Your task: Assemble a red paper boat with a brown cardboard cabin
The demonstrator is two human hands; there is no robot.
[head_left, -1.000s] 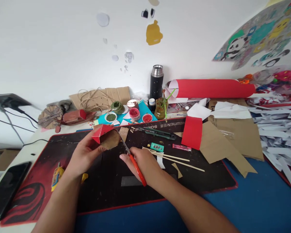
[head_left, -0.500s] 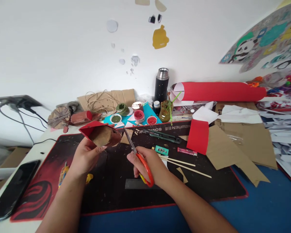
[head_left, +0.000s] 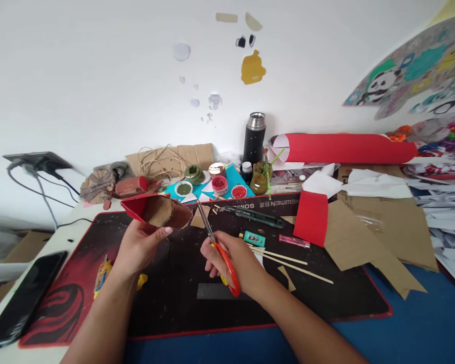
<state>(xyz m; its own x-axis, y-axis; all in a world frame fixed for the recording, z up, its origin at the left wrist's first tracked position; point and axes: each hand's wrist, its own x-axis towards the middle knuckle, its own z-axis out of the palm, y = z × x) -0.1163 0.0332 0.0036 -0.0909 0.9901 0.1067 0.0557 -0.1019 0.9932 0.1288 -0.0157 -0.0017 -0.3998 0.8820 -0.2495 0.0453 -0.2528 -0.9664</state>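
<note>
My left hand (head_left: 142, 245) grips a small cardboard piece (head_left: 161, 211) from below, a hollow brown form with a red sheet along its left side. Its thumb presses the near edge, and the other fingers are mostly hidden. In my right hand (head_left: 227, 258) is a pair of scissors (head_left: 223, 260) with red and yellow handles. The blades look closed or nearly so, and they point up and away, just right of the cardboard piece without touching it. Both hands are above the black and red desk mat (head_left: 167, 308).
Paint pots (head_left: 220, 185) stand on blue paper at the back, near a black flask (head_left: 255, 137). A green utility knife (head_left: 255, 216), a teal box (head_left: 254, 238) and wooden sticks (head_left: 293, 265) lie right of the scissors. Cardboard sheets (head_left: 347, 235) are further right; a phone (head_left: 26, 298) lies left.
The whole view has shifted slightly, so everything sits a little lower and further right. The cardboard piece is tipped slightly, showing more of its inside. Both hands keep their holds.
</note>
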